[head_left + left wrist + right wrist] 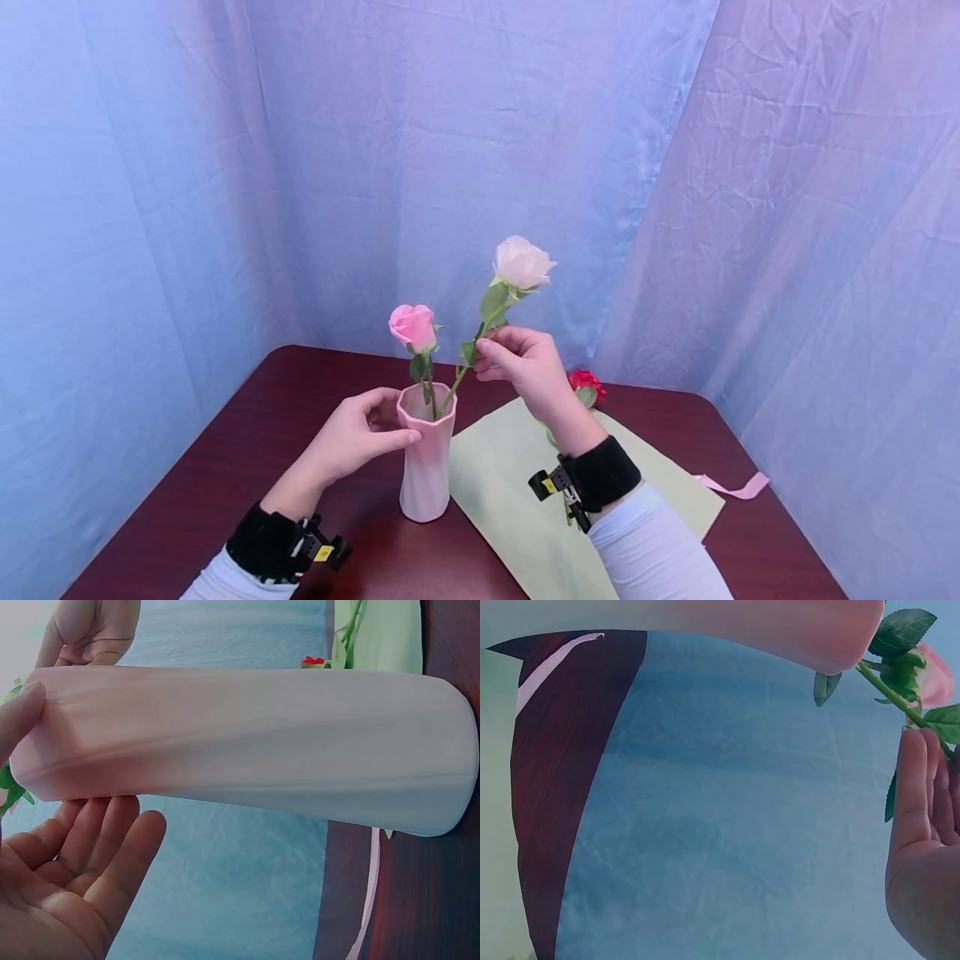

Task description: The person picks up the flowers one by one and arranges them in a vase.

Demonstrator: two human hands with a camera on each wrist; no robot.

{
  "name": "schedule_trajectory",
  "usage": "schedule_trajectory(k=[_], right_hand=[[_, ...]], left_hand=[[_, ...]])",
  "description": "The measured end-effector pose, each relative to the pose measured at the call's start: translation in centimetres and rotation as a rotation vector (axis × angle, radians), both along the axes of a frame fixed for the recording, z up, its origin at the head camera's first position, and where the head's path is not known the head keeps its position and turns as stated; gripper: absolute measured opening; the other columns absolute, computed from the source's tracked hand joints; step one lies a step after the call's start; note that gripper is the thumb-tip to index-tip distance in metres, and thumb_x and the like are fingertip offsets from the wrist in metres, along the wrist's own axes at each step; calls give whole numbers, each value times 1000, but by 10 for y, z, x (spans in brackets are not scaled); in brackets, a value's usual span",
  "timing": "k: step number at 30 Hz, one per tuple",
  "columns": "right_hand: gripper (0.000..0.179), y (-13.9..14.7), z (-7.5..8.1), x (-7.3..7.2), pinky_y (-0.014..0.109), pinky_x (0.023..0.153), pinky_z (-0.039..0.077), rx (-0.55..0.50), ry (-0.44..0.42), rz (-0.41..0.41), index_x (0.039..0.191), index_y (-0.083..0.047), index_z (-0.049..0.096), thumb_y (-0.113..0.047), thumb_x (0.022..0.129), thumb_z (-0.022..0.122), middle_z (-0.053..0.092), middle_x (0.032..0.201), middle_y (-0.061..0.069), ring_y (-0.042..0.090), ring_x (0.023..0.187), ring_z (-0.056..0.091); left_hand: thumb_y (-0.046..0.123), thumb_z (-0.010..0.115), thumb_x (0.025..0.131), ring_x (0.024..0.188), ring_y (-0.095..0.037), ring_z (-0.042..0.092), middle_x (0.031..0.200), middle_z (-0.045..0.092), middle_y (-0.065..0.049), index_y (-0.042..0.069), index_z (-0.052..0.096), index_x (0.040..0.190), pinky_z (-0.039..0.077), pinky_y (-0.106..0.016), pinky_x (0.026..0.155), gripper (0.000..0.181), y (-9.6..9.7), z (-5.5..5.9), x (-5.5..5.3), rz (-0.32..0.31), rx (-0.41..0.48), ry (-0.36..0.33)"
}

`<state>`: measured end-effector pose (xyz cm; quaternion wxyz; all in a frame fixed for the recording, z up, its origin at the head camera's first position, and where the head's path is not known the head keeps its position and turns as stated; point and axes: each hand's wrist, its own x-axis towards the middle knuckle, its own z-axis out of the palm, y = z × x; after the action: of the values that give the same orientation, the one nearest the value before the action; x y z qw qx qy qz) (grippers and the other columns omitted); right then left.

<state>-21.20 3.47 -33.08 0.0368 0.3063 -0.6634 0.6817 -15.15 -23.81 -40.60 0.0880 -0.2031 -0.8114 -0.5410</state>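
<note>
A tall vase [426, 479], pink at the top and fading to white, stands upright on the table. My left hand [351, 435] holds it near the rim, thumb on the front and fingers round the far side; in the left wrist view the thumb presses the vase [247, 742] by its mouth. A pink rose [413, 327] stands in the vase. My right hand [528, 367] pinches the leafy stem of a white rose [522, 262] above the vase. That stem slants down to the left, its lower end inside the vase mouth.
Right of the vase, a pale green sheet [510, 492] lies on the dark red-brown table [360, 533]. A red rose [587, 386] lies on it, partly hidden by my right arm. A pink ribbon [742, 487] lies at the sheet's right edge. Blue curtains [420, 150] hang behind.
</note>
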Motion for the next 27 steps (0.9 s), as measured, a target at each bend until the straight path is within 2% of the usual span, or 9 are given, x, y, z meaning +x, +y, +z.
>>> schedule_trajectory(k=[13,21,25,27], right_hand=[[19,-5,7,1,46,74,61,62,42,-28,101,8,71,-11,97,71,72,92,19,30,78,73],[17,-10,6,2,45,72,61,86,66,-19,100,10,70,-6,96,71,71,91,26,38,77,72],[16,-14,2,3,44,71,61,109,48,-17,99,10,71,-6,95,71,72,88,22,46,78,70],[16,-15,0,4,44,71,61,122,38,-15,99,9,71,-6,95,71,72,88,19,45,78,70]], left_hand=[[27,89,81,91,-21,69,104,70,-7,4,65,125,58,-33,78,55,0,0,-1,-4,8,0],[26,89,81,90,-21,69,104,71,-7,4,66,125,58,-33,78,54,1,1,-1,-12,12,-3],[26,89,81,91,-21,69,105,71,-7,4,66,125,58,-33,78,55,1,1,0,-12,11,-9],[27,89,81,91,-21,69,105,71,-7,4,65,126,58,-33,78,55,1,0,-1,-11,9,-10]])
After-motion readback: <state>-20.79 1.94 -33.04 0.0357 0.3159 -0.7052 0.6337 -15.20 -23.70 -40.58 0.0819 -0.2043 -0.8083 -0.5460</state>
